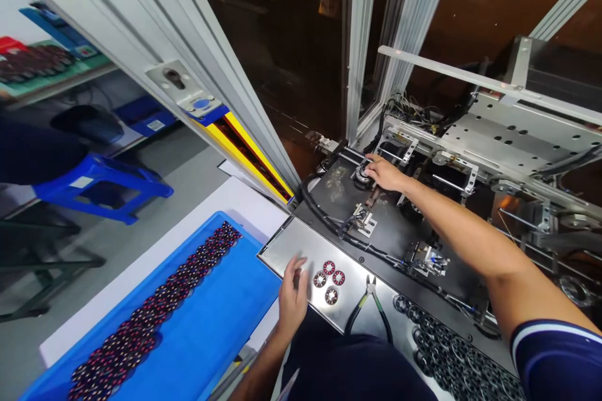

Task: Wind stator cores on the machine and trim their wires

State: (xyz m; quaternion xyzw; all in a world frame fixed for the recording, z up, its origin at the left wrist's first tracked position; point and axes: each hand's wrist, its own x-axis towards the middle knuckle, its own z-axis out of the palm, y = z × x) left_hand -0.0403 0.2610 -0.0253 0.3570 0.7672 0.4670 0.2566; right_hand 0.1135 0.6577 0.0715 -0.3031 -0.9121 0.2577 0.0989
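My right hand [386, 173] reaches into the machine, its fingers and thumb closed on a dark round part [362, 175] at a station on the black plate [332, 191]. The fingers cover some of that part. My left hand [293, 297] hovers over the left part of the metal ledge [282, 244], fingers loosely curled and apart, with nothing visible in them. Just right of it lie several small red-and-black slotted rings with pale centres [332, 295]. Diagonal cutters [371, 291] with dark handles rest on the ledge, jaws pointing away from me.
Many dark ring parts [451, 351] crowd the ledge at right. A blue tray [221, 319] at left holds overlapping rows of red-and-black rings [164, 291]. A yellow-edged light curtain [254, 153] runs along the frame post. Small fixtures and cables [364, 222] border the black plate. A blue stool [113, 182] stands left.
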